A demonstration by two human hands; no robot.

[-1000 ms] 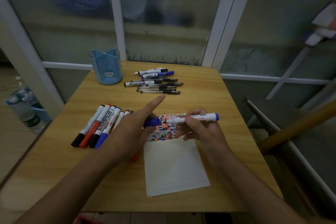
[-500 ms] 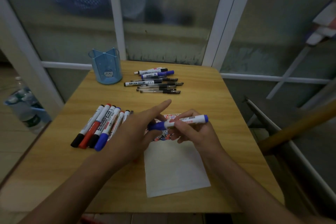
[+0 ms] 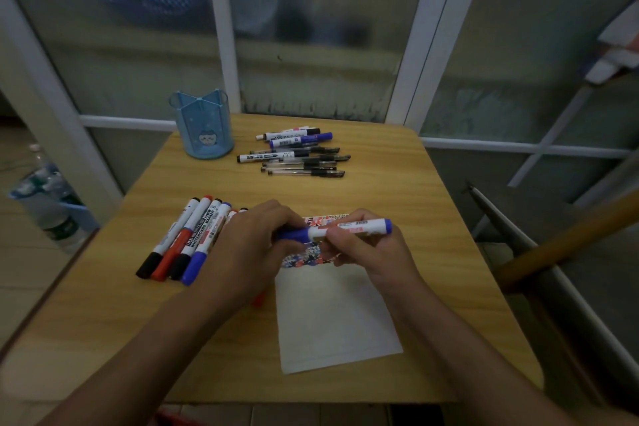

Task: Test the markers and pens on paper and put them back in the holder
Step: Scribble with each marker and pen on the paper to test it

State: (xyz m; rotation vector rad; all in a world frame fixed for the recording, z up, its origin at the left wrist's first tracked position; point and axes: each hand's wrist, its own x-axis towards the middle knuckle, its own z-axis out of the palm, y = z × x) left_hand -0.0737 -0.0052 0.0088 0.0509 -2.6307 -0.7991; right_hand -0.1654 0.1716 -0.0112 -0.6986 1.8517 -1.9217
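A blue whiteboard marker (image 3: 349,229) lies level above the top of the white paper (image 3: 332,318). My right hand (image 3: 366,249) grips its white barrel. My left hand (image 3: 252,245) curls round its blue cap (image 3: 294,234), which sits on the marker's left end. The paper's upper edge is covered with coloured scribbles (image 3: 304,258). Several whiteboard markers (image 3: 186,242) lie in a row left of my left hand. Further back lies a group of markers and pens (image 3: 297,156). The blue pen holder (image 3: 204,128) stands at the table's back left.
The wooden table (image 3: 432,218) stands against a glass partition. A red marker tip (image 3: 257,299) shows under my left wrist. Water bottles (image 3: 52,204) stand on the floor to the left. A wooden handle (image 3: 567,239) leans at the right.
My left hand brought the blue cap to the marker's tip and closed its fingers round it; its index finger was pointing out before. The marker moved slightly left and levelled.
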